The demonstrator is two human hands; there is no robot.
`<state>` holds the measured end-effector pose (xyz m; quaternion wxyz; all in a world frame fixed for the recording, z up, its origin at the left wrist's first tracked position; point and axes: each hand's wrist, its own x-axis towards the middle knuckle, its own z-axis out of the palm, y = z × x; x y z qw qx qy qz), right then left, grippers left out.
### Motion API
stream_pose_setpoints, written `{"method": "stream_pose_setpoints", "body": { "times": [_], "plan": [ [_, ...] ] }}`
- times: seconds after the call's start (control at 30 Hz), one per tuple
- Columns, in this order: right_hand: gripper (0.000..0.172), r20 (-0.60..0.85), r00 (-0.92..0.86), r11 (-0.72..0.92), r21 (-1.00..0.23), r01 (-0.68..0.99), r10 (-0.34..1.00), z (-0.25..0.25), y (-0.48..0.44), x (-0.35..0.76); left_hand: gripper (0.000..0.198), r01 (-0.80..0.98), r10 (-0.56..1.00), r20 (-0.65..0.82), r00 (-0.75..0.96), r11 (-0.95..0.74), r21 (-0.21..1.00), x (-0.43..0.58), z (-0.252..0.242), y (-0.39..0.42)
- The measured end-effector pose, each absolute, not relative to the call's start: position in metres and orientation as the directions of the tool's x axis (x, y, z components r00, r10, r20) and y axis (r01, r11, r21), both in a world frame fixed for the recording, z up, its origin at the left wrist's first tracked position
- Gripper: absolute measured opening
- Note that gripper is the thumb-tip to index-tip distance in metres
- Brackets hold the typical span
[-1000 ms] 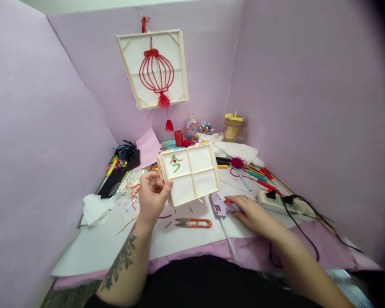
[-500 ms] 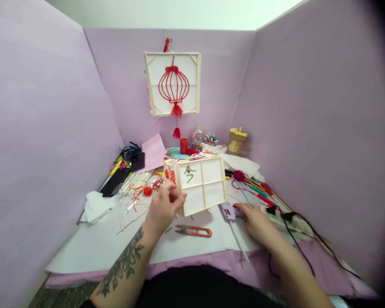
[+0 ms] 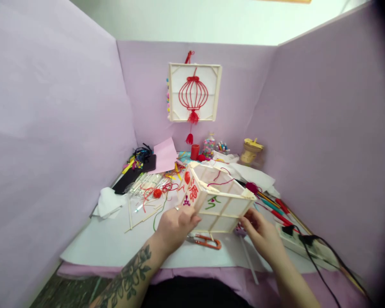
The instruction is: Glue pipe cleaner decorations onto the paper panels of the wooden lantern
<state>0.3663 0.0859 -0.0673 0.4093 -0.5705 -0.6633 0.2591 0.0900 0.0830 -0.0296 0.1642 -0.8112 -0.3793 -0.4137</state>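
A box-shaped lantern (image 3: 208, 220) of pale sticks and white paper is tilted so its open top shows. Its front face bears a green yarn character; red and purple designs mark the left side. My left hand (image 3: 176, 226) grips the near left edge, thumb in front. At the lower right corner, my right hand (image 3: 259, 229) is closed on the frame. Orange thread snips (image 3: 208, 242) lie just below the lantern. Close to my right hand is a lilac glue gun (image 3: 240, 231), mostly hidden, with a glue stick (image 3: 249, 261) pointing toward me.
A finished lantern (image 3: 194, 92) with a red yarn design hangs at the back. Right of me are a power strip (image 3: 308, 246) with black cords, several markers and a dark red yarn ball (image 3: 253, 188). Leftward lie white tissue (image 3: 109, 203), thin sticks and an orange yarn ball (image 3: 157, 193).
My right hand has left the glue gun and taken hold of the lantern's right corner. The lantern has tipped toward me, showing its open top. The view has shifted.
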Motion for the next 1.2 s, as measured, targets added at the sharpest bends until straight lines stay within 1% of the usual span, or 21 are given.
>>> {"method": "stream_pose_setpoints", "body": {
  "times": [0.03, 0.1, 0.17, 0.27, 0.37, 0.43, 0.47, 0.53, 0.6, 0.63, 0.7, 0.8, 0.87, 0.97, 1.07, 1.13, 1.2],
  "plan": [
    [0.032, 0.237, -0.013, 0.206, -0.815, 0.541, 0.971, -0.068, 0.088, 0.365, 0.008, 0.768, 0.502, 0.780, 0.375, -0.639, 0.041, 0.088, -0.034, 0.083],
    [0.028, 0.215, -0.022, 0.193, -0.816, 0.544, 0.976, -0.068, 0.093, 0.361, 0.012, 0.817, 0.593, 0.731, 0.338, -0.570, 0.084, 0.082, -0.042, 0.086],
    [0.027, 0.213, -0.016, 0.183, -0.797, 0.575, 0.977, -0.063, 0.099, 0.354, 0.021, 0.871, 0.726, 0.643, 0.245, -0.456, 0.183, 0.077, -0.047, 0.091],
    [0.023, 0.226, 0.000, 0.167, -0.721, 0.672, 0.974, -0.053, 0.109, 0.337, 0.028, 0.885, 0.893, 0.440, 0.097, -0.280, 0.372, 0.073, -0.049, 0.100],
    [0.019, 0.227, -0.021, 0.166, -0.644, 0.747, 0.974, -0.047, 0.116, 0.325, 0.030, 0.828, 0.965, 0.259, 0.031, -0.170, 0.534, 0.068, -0.044, 0.106],
    [0.021, 0.219, -0.038, 0.172, -0.636, 0.752, 0.975, -0.048, 0.115, 0.325, 0.033, 0.788, 0.976, 0.210, 0.049, -0.168, 0.593, 0.057, -0.041, 0.107],
    [0.024, 0.215, -0.033, 0.168, -0.648, 0.742, 0.976, -0.050, 0.113, 0.329, 0.033, 0.777, 0.974, 0.222, 0.047, -0.175, 0.604, 0.050, -0.039, 0.106],
    [0.034, 0.228, 0.021, 0.146, -0.687, 0.711, 0.973, -0.054, 0.105, 0.340, 0.023, 0.796, 0.962, 0.271, -0.006, -0.160, 0.584, 0.031, -0.034, 0.102],
    [0.037, 0.280, 0.112, 0.126, -0.707, 0.696, 0.953, -0.059, 0.092, 0.357, 0.009, 0.857, 0.950, 0.314, -0.008, -0.155, 0.491, 0.012, -0.031, 0.093],
    [0.035, 0.319, 0.145, 0.131, -0.702, 0.700, 0.937, -0.061, 0.086, 0.366, 0.014, 0.884, 0.952, 0.306, 0.010, -0.151, 0.443, 0.004, -0.030, 0.088],
    [0.028, 0.375, 0.146, 0.155, -0.664, 0.732, 0.915, -0.064, 0.073, 0.380, 0.019, 0.911, 0.967, 0.242, 0.080, -0.169, 0.376, -0.007, -0.030, 0.075],
    [0.033, 0.363, 0.038, 0.203, -0.601, 0.773, 0.931, -0.064, 0.061, 0.389, 0.022, 0.900, 0.972, 0.119, 0.204, -0.234, 0.368, -0.013, -0.035, 0.057],
    [0.033, 0.337, -0.039, 0.242, -0.585, 0.774, 0.941, -0.061, 0.058, 0.385, 0.024, 0.893, 0.969, 0.076, 0.236, -0.247, 0.377, -0.013, -0.040, 0.050],
    [0.028, 0.352, -0.157, 0.347, -0.582, 0.735, 0.923, -0.055, 0.057, 0.366, 0.026, 0.900, 0.972, 0.069, 0.225, -0.234, 0.367, -0.014, -0.046, 0.046],
    [0.025, 0.345, -0.311, 0.462, -0.583, 0.668, 0.885, -0.049, 0.055, 0.341, 0.024, 0.905, 0.971, 0.069, 0.227, -0.237, 0.353, -0.015, -0.050, 0.049],
    [0.023, 0.318, -0.401, 0.511, -0.584, 0.631, 0.859, -0.047, 0.053, 0.327, 0.022, 0.910, 0.970, 0.058, 0.236, -0.241, 0.336, -0.016, -0.052, 0.052],
    [0.023, 0.292, -0.455, 0.534, -0.580, 0.615, 0.841, -0.047, 0.051, 0.317, 0.021, 0.916, 0.965, 0.045, 0.259, -0.260, 0.306, -0.017, -0.053, 0.055]
  ]
}}
